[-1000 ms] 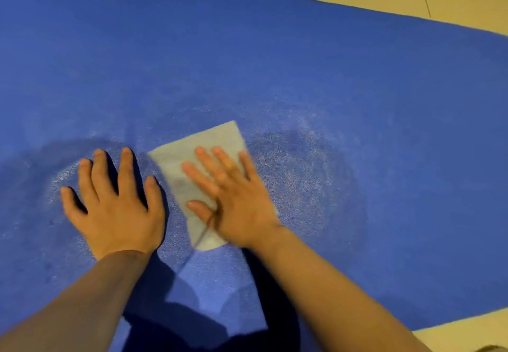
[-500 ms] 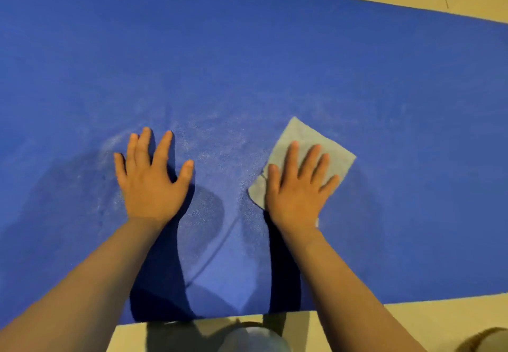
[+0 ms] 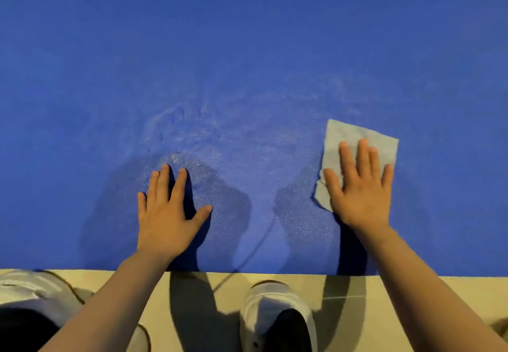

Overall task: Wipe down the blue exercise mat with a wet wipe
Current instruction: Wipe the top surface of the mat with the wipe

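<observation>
While the blue exercise mat (image 3: 247, 49) is spread across the tan floor (image 3: 192, 310), the wet wipe (image 3: 354, 137) is pressed flat onto it under the right hand (image 3: 360, 189), whose fingers are kept straight and slightly spread. The left hand (image 3: 167, 214) is laid palm-down on the bare mat, well apart from the wipe, fingers extended and nothing held. A damp, speckled sheen is seen between the hands. White shoes (image 3: 275, 316) are seen on the floor just beside the mat's near edge.
</observation>
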